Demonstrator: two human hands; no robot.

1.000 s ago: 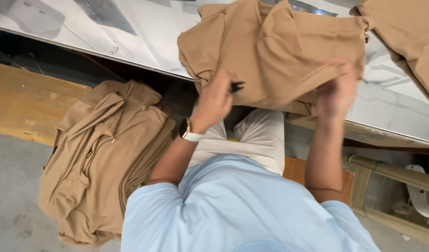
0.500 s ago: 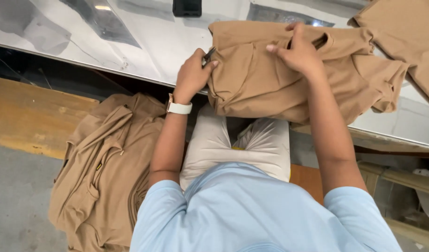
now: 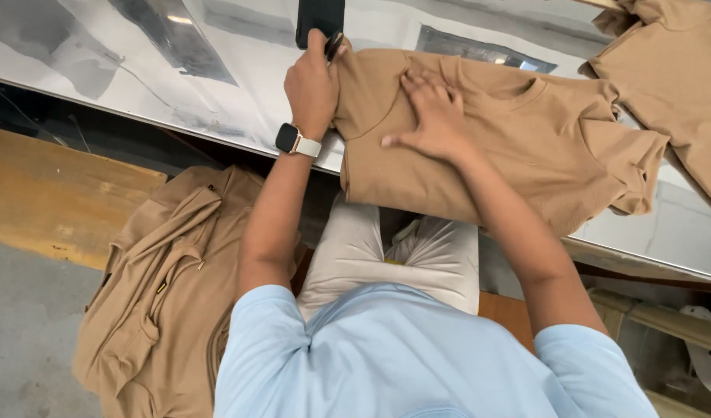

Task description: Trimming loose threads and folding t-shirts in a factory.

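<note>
A tan short-sleeved shirt [image 3: 525,147] lies spread across the shiny metal table [image 3: 216,85], its lower edge hanging over the table's near rim. My left hand [image 3: 313,85], with a watch on the wrist, grips the shirt's left edge together with a small dark tool by the thumb. My right hand [image 3: 433,116] lies flat on the shirt's chest, fingers spread, pressing the cloth down.
A black flat object [image 3: 320,19] lies on the table just beyond my left hand. Another tan garment [image 3: 680,77] lies at the table's right end. A heap of tan garments [image 3: 154,302] sits by my left side, above a wooden board [image 3: 53,201].
The shirt has gone from bunched in both hands to laid out flat on the table. My left hand has moved up to its left edge and my right hand now presses its middle.
</note>
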